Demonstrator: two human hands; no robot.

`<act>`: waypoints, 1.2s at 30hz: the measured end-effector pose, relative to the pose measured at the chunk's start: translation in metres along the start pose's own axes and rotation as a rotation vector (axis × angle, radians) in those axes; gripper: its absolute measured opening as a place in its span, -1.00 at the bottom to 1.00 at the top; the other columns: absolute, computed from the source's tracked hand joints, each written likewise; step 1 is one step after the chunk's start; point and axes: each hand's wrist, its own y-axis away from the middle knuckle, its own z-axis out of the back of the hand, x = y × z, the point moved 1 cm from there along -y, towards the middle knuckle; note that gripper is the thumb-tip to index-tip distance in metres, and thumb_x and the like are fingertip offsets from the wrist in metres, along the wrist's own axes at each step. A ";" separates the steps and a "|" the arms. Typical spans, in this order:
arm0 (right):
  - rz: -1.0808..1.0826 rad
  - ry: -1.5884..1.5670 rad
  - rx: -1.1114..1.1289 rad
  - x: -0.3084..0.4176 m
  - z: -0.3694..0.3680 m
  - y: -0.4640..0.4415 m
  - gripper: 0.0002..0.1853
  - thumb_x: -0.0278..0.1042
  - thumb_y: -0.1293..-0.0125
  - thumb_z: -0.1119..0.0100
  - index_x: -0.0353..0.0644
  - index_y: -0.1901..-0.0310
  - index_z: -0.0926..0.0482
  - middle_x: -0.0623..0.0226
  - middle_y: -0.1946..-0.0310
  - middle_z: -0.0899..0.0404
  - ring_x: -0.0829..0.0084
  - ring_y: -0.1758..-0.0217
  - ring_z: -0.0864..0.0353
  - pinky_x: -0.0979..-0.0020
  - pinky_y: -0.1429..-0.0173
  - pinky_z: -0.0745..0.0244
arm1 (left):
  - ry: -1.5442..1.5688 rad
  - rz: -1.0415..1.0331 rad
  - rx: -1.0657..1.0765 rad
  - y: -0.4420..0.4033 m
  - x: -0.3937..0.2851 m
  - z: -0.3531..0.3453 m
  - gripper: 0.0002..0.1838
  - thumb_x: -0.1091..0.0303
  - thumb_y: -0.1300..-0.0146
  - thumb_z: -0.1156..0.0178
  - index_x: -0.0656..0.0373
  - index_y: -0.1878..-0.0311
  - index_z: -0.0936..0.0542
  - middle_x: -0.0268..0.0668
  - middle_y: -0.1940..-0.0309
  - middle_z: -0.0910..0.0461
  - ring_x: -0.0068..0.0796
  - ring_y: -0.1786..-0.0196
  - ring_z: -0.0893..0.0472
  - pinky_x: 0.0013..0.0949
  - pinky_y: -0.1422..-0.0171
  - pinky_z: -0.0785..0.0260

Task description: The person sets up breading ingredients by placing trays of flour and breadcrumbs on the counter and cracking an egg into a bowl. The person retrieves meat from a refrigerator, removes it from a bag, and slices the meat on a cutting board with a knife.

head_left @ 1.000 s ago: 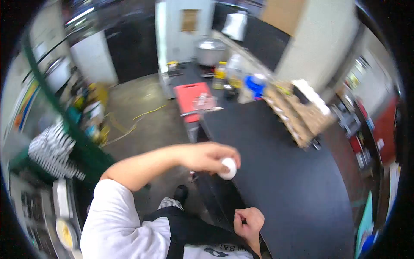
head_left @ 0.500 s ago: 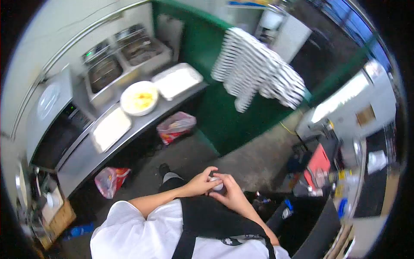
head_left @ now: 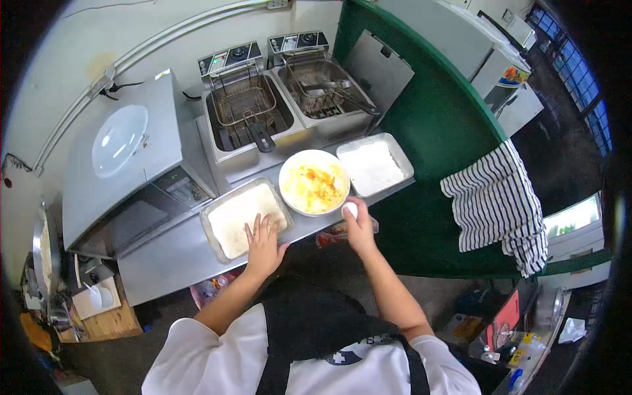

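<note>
My right hand (head_left: 360, 228) is closed around a small white round object (head_left: 349, 210), just off the lower right rim of the white bowl (head_left: 287, 195). Most of that object is hidden by the fingers, so its kind is unclear. Inside the bowl is a pale yellow food (head_left: 315, 184) with orange-brown patches on top. My left hand (head_left: 264, 250) lies with fingers spread over the right front part of a metal tray (head_left: 211, 240) of cream-coloured powder or crumbs (head_left: 238, 214). To the bowl's right sits a second metal tray (head_left: 403, 153) with white powder.
Two fryers with wire baskets (head_left: 243, 99) (head_left: 319, 82) stand behind the bowl. A microwave (head_left: 131, 171) with a white plate (head_left: 120, 141) on top is at left. A green partition (head_left: 428, 151) with a striped cloth (head_left: 497, 201) bounds the right side. Plastic bags (head_left: 332, 235) lie below the steel counter (head_left: 155, 273).
My hands, earlier together around the white object near my body, have separated and reached forward to the counter. The object is now in my right hand alone. The view has turned toward the counter.
</note>
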 end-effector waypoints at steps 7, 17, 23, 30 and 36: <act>-0.018 0.460 0.411 0.022 0.002 -0.046 -0.65 -0.34 -0.29 -0.17 -0.18 -0.09 -0.44 0.00 0.01 -0.45 -0.07 -0.05 -0.50 0.11 -0.09 -0.46 | -0.017 -0.177 0.004 0.008 0.039 -0.027 -0.86 0.34 -0.19 -0.20 0.10 0.20 -0.62 -0.32 -0.15 -0.47 -0.22 -0.40 -0.27 0.37 -0.47 0.16; 0.206 0.470 0.543 0.007 0.006 -0.062 -0.62 -0.32 -0.25 -0.20 -0.09 -0.10 -0.45 0.04 0.05 -0.48 -0.07 0.04 -0.55 0.12 -0.01 -0.50 | 0.137 -0.071 -0.113 -0.007 0.015 -0.003 -0.77 0.38 -0.12 -0.25 0.15 0.12 -0.61 -0.15 -0.13 -0.46 -0.08 -0.34 -0.32 0.26 -0.44 0.01; -0.222 -0.141 0.369 -0.040 -0.035 -0.098 -0.60 -0.06 -0.36 -0.13 -0.15 -0.09 -0.44 0.07 0.21 -0.59 0.34 0.26 -0.63 0.33 0.23 -0.52 | 0.539 0.016 -0.239 -0.073 -0.023 0.000 -0.65 0.50 -0.12 -0.25 0.22 -0.02 -0.55 -0.06 -0.06 -0.50 -0.04 -0.11 -0.51 -0.14 -0.19 -0.40; -0.715 -0.351 0.692 -0.008 -0.041 -0.125 -0.44 0.23 -0.43 0.11 -0.20 -0.01 -0.43 0.32 0.49 -0.53 0.62 0.69 -0.36 0.60 0.62 -0.20 | 1.330 0.440 0.091 -0.153 -0.042 -0.033 -0.63 0.49 -0.17 -0.31 0.23 -0.07 -0.55 -0.20 0.08 -0.61 -0.48 0.12 -0.62 -0.47 0.15 -0.54; -0.522 -0.395 0.828 -0.024 -0.031 -0.138 -0.55 0.00 -0.37 -0.10 -0.23 -0.06 -0.44 0.33 0.39 -0.58 0.58 0.50 -0.52 0.57 0.48 -0.38 | 1.269 0.544 0.017 -0.159 -0.033 -0.041 -0.62 0.49 -0.10 -0.36 0.31 -0.01 -0.55 -0.19 0.20 -0.64 -0.50 0.26 -0.65 -0.49 0.20 -0.54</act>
